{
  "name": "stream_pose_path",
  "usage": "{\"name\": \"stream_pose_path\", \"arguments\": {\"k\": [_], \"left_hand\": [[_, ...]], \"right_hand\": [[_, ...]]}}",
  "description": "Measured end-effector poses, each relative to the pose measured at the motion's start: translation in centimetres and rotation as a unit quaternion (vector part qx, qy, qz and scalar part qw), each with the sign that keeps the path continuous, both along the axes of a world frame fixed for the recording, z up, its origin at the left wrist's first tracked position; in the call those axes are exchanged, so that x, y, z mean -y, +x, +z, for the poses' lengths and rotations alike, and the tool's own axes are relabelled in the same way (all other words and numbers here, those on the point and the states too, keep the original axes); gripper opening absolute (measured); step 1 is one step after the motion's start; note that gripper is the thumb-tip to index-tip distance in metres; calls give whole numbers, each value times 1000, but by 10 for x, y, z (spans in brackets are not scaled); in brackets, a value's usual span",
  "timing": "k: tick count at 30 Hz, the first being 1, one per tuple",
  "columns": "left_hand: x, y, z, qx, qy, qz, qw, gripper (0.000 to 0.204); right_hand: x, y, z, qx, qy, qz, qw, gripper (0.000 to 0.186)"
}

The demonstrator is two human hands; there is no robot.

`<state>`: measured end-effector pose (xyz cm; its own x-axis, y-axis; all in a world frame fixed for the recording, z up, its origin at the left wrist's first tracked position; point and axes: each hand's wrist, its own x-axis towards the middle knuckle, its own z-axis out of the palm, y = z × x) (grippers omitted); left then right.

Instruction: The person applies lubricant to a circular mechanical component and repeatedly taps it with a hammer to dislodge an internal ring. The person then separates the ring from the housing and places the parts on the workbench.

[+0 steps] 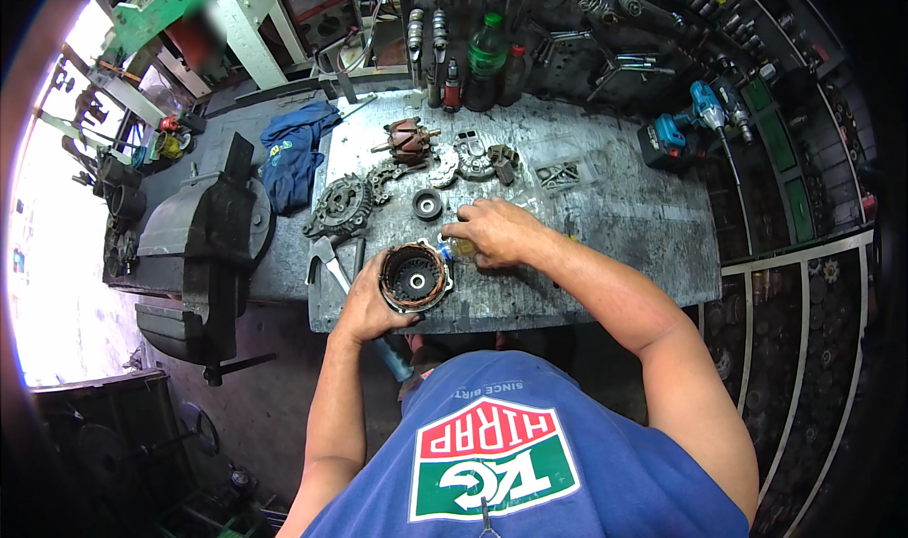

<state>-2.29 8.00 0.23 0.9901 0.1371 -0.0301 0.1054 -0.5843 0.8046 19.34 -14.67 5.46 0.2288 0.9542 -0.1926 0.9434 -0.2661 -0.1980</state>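
My left hand (361, 303) is wrapped round the left side of an alternator housing (437, 297), its fingers and thumb closed on the rim. Copper windings (390, 271) ring the inside of the housing, which lies open side up near the bench's front edge. Just right of it, my right hand (497, 234) is closed with the fingers bent down. Something small, yellowish and blue shows under those fingers, too covered to name. A black pulley (427, 204) lies behind the housing. To its left is a hammer (329, 262), its handle passing beneath my left forearm.
A metal-topped bench (624, 207) carries a rotor (409, 143), a finned end cover (342, 207), a rectifier plate (475, 163) and a tray of bolts (566, 174). A large vise (203, 245) and blue cloth (295, 150) are left. Bottles (487, 60) and a cordless drill (705, 108) stand behind.
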Motion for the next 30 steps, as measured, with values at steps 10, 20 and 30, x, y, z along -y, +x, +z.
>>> {"name": "stream_pose_path", "arguments": {"k": [10, 20, 30], "left_hand": [[-4, 3, 1, -13, -10, -16, 1000, 109], [-8, 5, 2, -9, 7, -42, 999, 111], [-9, 7, 7, -19, 12, -50, 998, 109]], "right_hand": [[-4, 6, -3, -5, 0, 6, 1000, 76], [-11, 14, -8, -15, 1, 21, 1000, 76], [-7, 16, -16, -37, 1, 0, 999, 79]]}}
